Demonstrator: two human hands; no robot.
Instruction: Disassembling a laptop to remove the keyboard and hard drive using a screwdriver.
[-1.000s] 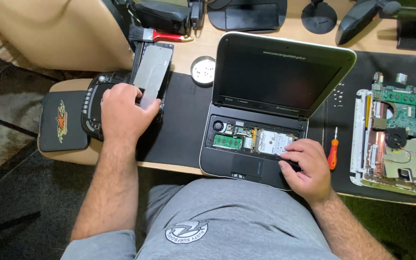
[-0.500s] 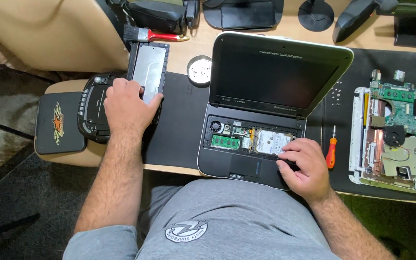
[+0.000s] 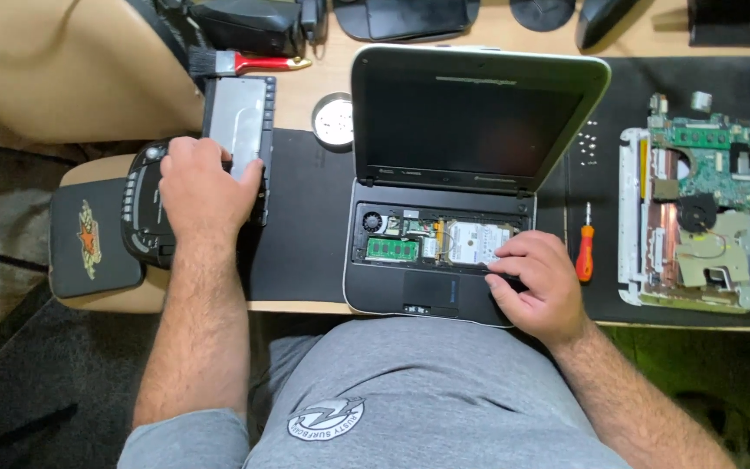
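Note:
A small laptop [image 3: 479,113] stands open in front of me with its keyboard removed, so a green memory board [image 3: 391,249] and a silver drive [image 3: 472,243] show in the base. My right hand [image 3: 536,282] rests with curled fingers on the base's right front corner, its thumb beside the drive. My left hand [image 3: 206,187] grips the near end of the removed keyboard panel [image 3: 240,117], which lies silver back up to the left of the laptop. Under that hand lies a black rounded device [image 3: 142,217].
An orange-handled screwdriver [image 3: 585,243] and several loose screws [image 3: 590,143] lie right of the laptop. Farther right is a stripped laptop chassis [image 3: 705,217]. A round tin [image 3: 333,119], a red-handled brush [image 3: 253,62] and a black pouch [image 3: 88,239] are on the left.
The keyboard panel has turned from a slight tilt to nearly straight under my left hand. My right hand stays on the laptop base.

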